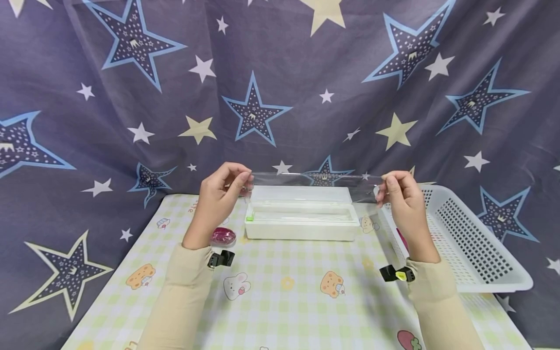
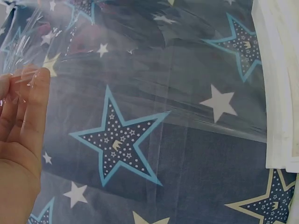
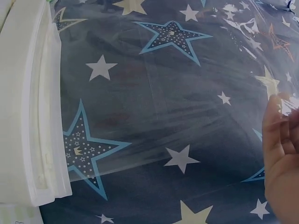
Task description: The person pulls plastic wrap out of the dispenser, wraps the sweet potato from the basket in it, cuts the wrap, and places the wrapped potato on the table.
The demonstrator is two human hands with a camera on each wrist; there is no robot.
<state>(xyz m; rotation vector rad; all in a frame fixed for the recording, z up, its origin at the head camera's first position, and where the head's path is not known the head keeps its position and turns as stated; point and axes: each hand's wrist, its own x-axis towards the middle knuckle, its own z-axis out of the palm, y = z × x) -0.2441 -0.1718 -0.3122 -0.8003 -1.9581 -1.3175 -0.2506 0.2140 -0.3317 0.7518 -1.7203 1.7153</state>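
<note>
A clear sheet of cling film (image 1: 312, 183) is stretched taut between my two hands above a white dispenser box (image 1: 302, 219) on the table. My left hand (image 1: 227, 187) pinches the film's left end, and its fingers (image 2: 28, 107) show against the wrinkled film (image 2: 154, 93) in the left wrist view. At the film's right end my right hand (image 1: 395, 190) pinches it. The right wrist view shows its fingertips (image 3: 280, 126) behind the film (image 3: 154, 107) and the box's edge (image 3: 32, 107) at the left.
A white perforated basket (image 1: 463, 238) stands at the table's right side. A small dark pink object (image 1: 224, 236) lies left of the box, near my left wrist. The checked tablecloth (image 1: 284, 301) has cartoon prints. A star-patterned curtain (image 1: 280, 87) hangs behind.
</note>
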